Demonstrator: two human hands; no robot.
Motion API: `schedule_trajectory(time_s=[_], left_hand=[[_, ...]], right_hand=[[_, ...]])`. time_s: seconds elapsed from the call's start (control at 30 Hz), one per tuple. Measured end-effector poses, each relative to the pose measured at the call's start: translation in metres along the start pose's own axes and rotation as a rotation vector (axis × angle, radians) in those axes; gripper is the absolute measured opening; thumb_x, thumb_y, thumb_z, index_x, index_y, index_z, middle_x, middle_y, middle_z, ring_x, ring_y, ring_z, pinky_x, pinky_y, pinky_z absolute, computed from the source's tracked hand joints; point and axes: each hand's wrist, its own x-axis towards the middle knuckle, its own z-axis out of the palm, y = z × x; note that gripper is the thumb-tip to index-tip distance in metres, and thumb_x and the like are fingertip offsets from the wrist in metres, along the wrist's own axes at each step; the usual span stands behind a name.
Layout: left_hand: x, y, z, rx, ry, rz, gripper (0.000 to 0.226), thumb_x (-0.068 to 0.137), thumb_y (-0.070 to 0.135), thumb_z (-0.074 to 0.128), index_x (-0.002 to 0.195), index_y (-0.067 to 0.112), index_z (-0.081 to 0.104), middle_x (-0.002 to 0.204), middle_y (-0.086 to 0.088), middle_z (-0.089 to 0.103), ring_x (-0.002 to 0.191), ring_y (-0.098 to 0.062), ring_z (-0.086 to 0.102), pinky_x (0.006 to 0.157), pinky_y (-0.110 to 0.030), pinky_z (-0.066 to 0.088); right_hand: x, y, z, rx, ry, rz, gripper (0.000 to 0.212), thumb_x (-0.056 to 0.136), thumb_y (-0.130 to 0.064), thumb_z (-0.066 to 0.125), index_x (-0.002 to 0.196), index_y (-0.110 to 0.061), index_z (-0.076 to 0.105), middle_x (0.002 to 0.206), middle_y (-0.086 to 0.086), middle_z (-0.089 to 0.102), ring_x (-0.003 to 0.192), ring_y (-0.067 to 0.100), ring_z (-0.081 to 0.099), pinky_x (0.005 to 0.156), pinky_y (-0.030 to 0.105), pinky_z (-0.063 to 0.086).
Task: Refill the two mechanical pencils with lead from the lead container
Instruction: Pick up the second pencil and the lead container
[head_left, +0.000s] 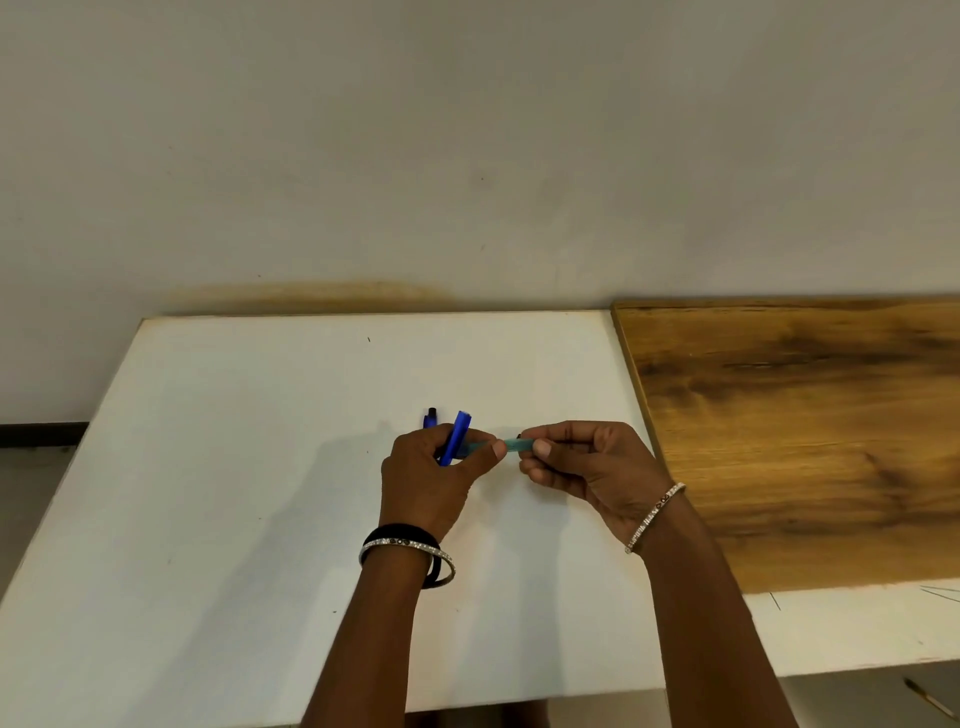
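My left hand (426, 478) grips a blue mechanical pencil (459, 431) whose upper end points away from me. A second blue pencil (430, 417) with a dark tip shows just beyond the knuckles; whether the hand holds it or it lies on the table I cannot tell. Between both hands runs a small teal lead container (515, 445). The thumb and fingers of my right hand (582, 462) pinch its right end, and my left thumb and forefinger meet its left end. Both hands hover over the middle of the white table (234, 467).
A brown wooden board (805, 426) lies on the right, its edge close beside my right wrist. A plain wall rises behind the table. A thin stick-like object (930, 699) lies on the floor at the lower right. Bangles sit on both wrists.
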Motion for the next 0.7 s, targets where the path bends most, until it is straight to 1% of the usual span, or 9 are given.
schedule_trajectory(time_s=[0.07,0.17,0.27,0.33,0.43,0.57,0.7], left_hand=[[0.0,-0.0012,0.0,0.01,-0.018,-0.015,0.019,0.071,0.035,0.08,0.084,0.022,0.077,0.077,0.005,0.07,0.071,-0.014,0.059,0.081,-0.041,0.056],[-0.0001,-0.0028,-0.0005,0.031,-0.038,-0.028,0.017,0.07,0.035,0.081,0.082,0.023,0.078,0.073,0.008,0.069,0.07,-0.012,0.06,0.081,-0.04,0.056],[-0.0004,-0.0038,-0.0009,0.054,-0.046,-0.027,0.014,0.07,0.037,0.081,0.08,0.027,0.077,0.072,0.008,0.07,0.071,-0.014,0.06,0.081,-0.041,0.056],[-0.0004,-0.0041,-0.0009,0.057,-0.044,-0.028,0.013,0.069,0.037,0.081,0.078,0.029,0.077,0.073,0.007,0.07,0.074,-0.017,0.061,0.082,-0.042,0.056],[-0.0003,-0.0047,-0.0008,0.065,-0.047,-0.027,0.016,0.069,0.038,0.081,0.081,0.028,0.078,0.075,0.007,0.071,0.077,-0.017,0.062,0.083,-0.042,0.055],[-0.0001,-0.0055,-0.0004,0.061,-0.053,-0.018,0.017,0.07,0.037,0.081,0.082,0.026,0.078,0.075,0.007,0.072,0.077,-0.016,0.062,0.08,-0.037,0.055],[0.0007,-0.0051,0.0012,0.081,-0.037,0.009,0.019,0.07,0.037,0.08,0.085,0.026,0.078,0.08,0.004,0.073,0.082,-0.017,0.064,0.077,-0.025,0.048]], right_hand=[[-0.0009,-0.0013,-0.0004,-0.004,0.017,-0.019,0.02,0.082,0.003,0.067,0.101,0.006,0.07,0.088,0.025,0.073,0.076,0.026,0.073,0.068,0.026,0.06],[-0.0012,-0.003,0.0001,-0.009,0.042,-0.045,0.02,0.081,0.003,0.068,0.101,0.005,0.069,0.09,0.025,0.074,0.076,0.026,0.074,0.067,0.026,0.06],[-0.0008,-0.0037,0.0011,-0.022,0.056,-0.064,0.019,0.081,0.002,0.069,0.1,0.004,0.07,0.088,0.024,0.074,0.075,0.026,0.074,0.065,0.026,0.06],[-0.0008,-0.004,0.0016,-0.035,0.061,-0.071,0.018,0.081,0.0,0.07,0.098,0.004,0.071,0.086,0.023,0.075,0.073,0.026,0.074,0.064,0.026,0.06],[-0.0001,-0.004,0.0022,-0.051,0.07,-0.078,0.016,0.081,-0.001,0.07,0.096,0.003,0.072,0.084,0.022,0.075,0.072,0.025,0.074,0.064,0.026,0.06],[0.0003,-0.0035,0.0016,-0.053,0.081,-0.08,0.015,0.082,0.0,0.069,0.096,0.003,0.071,0.082,0.019,0.075,0.069,0.023,0.073,0.063,0.025,0.06],[-0.0004,-0.0019,0.0009,-0.064,0.061,-0.063,0.016,0.083,0.0,0.067,0.098,0.003,0.071,0.085,0.02,0.075,0.071,0.022,0.073,0.065,0.026,0.06]])
